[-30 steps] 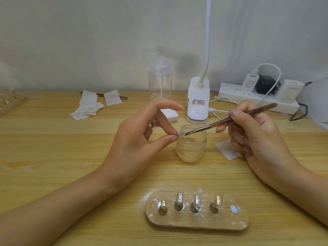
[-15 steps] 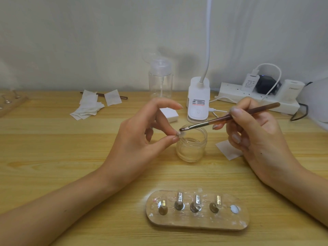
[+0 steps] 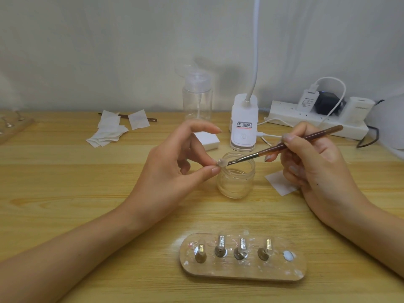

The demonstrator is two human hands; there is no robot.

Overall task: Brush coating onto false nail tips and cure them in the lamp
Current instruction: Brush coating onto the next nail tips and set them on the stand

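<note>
My left hand (image 3: 172,171) pinches a small clear nail tip (image 3: 222,162) between thumb and fingertip, just over the rim of a small glass jar (image 3: 236,182). My right hand (image 3: 314,169) grips a thin brown brush (image 3: 284,145) like a pen; its dark bristles touch the nail tip. Near the table's front edge lies an oval wooden holder (image 3: 242,258) with several nail tips standing on metal pegs and one bare magnet spot at its right end. A white gooseneck lamp (image 3: 243,125) stands behind the jar.
A clear pump bottle (image 3: 197,99) stands at the back, with a white block (image 3: 207,139) before it. Paper wipes (image 3: 111,130) lie at the back left, one wipe (image 3: 279,182) under my right hand. A power strip (image 3: 317,119) with plugs sits back right.
The brush lifted slightly off the nail tip half a second ago and has come back down onto it. My left hand has held still.
</note>
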